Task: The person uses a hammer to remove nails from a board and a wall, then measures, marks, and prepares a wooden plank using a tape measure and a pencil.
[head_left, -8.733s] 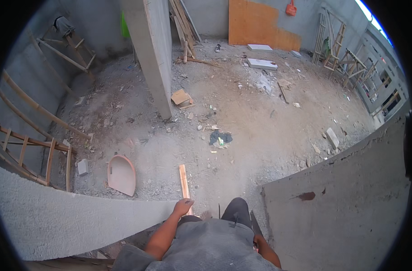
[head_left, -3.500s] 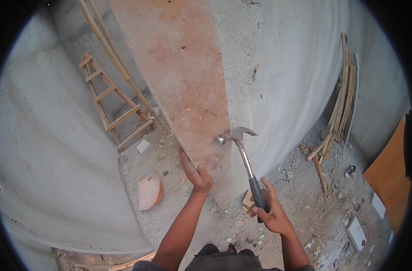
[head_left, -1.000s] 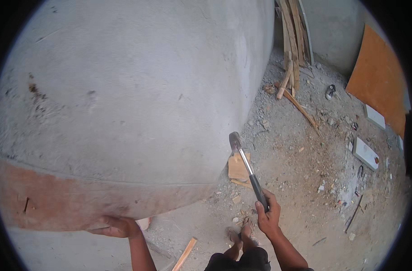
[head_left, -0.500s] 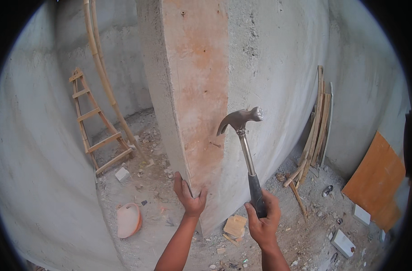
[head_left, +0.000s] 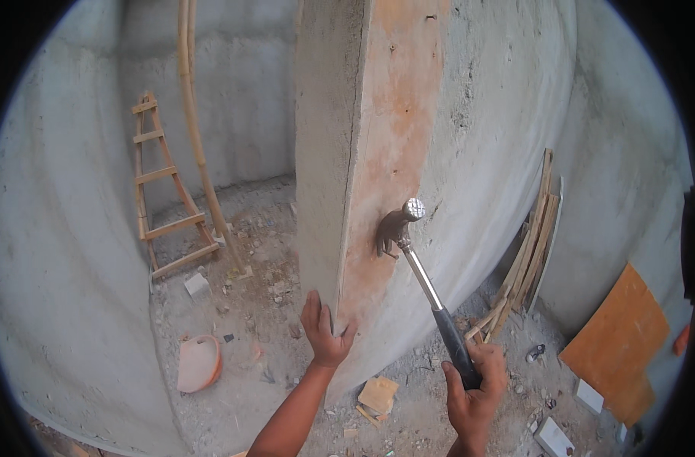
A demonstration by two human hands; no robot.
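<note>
A claw hammer (head_left: 423, 276) with a black grip and a shiny metal neck is in my right hand (head_left: 477, 392), fingers wrapped round the lower end of the grip. The claw is against the orange-stained board (head_left: 397, 145) on the end face of a concrete wall. A nail (head_left: 392, 255) sticks out of the board beside the claw; whether the claw hooks it, I cannot tell. My left hand (head_left: 328, 335) rests on the wall's corner below the hammer, thumb spread from the outstretched fingers. Other nails (head_left: 431, 17) protrude higher on the board.
A wooden ladder (head_left: 168, 175) and bamboo poles (head_left: 191, 114) stand at the left. An orange-rimmed hard-hat-like shell (head_left: 199, 364) lies on the rubble floor. Timber strips (head_left: 526, 251) lean at the right, near an orange sheet (head_left: 618, 343) and pale blocks (head_left: 553, 438).
The hammer's claw has come down and turned in against the board near the nail; my right hand has moved right and down. My left hand still rests on the corner as the view shifts.
</note>
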